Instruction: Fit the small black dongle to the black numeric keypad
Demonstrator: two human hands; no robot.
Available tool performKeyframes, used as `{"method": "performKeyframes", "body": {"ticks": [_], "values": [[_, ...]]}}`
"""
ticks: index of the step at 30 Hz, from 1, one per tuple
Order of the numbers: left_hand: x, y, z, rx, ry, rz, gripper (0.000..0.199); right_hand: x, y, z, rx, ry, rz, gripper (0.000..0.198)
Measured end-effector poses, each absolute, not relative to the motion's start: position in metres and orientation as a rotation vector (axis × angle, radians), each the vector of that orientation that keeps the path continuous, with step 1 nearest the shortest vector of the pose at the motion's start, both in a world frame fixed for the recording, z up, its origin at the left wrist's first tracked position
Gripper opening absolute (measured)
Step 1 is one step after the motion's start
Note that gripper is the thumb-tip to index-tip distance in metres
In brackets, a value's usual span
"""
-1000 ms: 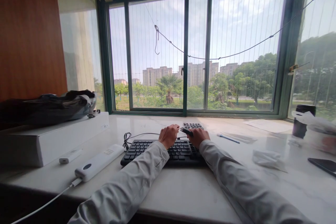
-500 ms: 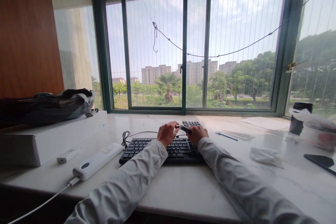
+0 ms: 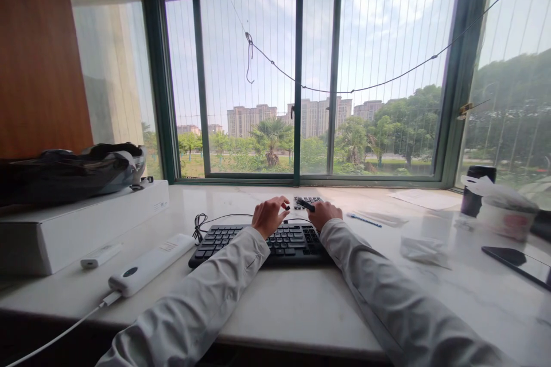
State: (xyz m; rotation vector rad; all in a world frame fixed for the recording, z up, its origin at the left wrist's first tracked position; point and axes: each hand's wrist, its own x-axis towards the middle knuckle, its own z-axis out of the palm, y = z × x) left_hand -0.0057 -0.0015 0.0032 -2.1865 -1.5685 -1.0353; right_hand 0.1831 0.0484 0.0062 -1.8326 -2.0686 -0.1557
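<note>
Grey-sleeved left hand (image 3: 267, 217) curls (black piece (image 3: 287, 207) pinched) above the keyboard (image 3: 293, 244).

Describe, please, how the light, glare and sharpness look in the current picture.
In the head view, the bright window backlights the room and the dark bag shows little detail; in the head view, the glossy countertop carries pale glare near the window; in the head view, the black piece in the left hand is too small to make out.
</note>
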Motion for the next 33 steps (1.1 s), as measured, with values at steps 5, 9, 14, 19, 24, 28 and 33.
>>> {"method": "performKeyframes", "body": {"ticks": [5,9,14,19,24,28,33], "values": [[-0.006,-0.003,0.003,-2.185,-1.566,-1.009,0.016,0.204,0.061,0.010,-1.927,-1.967,-0.170,0.034],[-0.005,-0.003,0.003,-2.184,-1.580,-0.976,0.016,0.211,0.068,0.003,-1.945,-1.965,-0.148,0.033],[-0.003,-0.002,0.000,-2.179,-1.607,-0.961,0.016,0.206,0.066,-0.001,-1.910,-2.026,-0.088,0.029],[-0.003,-0.002,-0.001,-2.172,-1.607,-0.961,0.015,0.196,0.053,0.007,-1.735,-2.109,-0.205,0.030],[-0.003,-0.003,-0.001,-2.167,-1.614,-0.935,0.015,0.184,0.040,0.010,-1.577,-2.224,-0.346,0.028],[-0.004,-0.003,-0.002,-2.213,-1.612,-0.902,0.013,0.178,0.034,0.007,-1.448,-2.314,-0.399,0.029],[-0.005,-0.002,-0.001,-2.237,-1.645,-0.920,0.021,0.176,0.032,0.005,-1.350,-2.395,-0.432,0.031]]}}
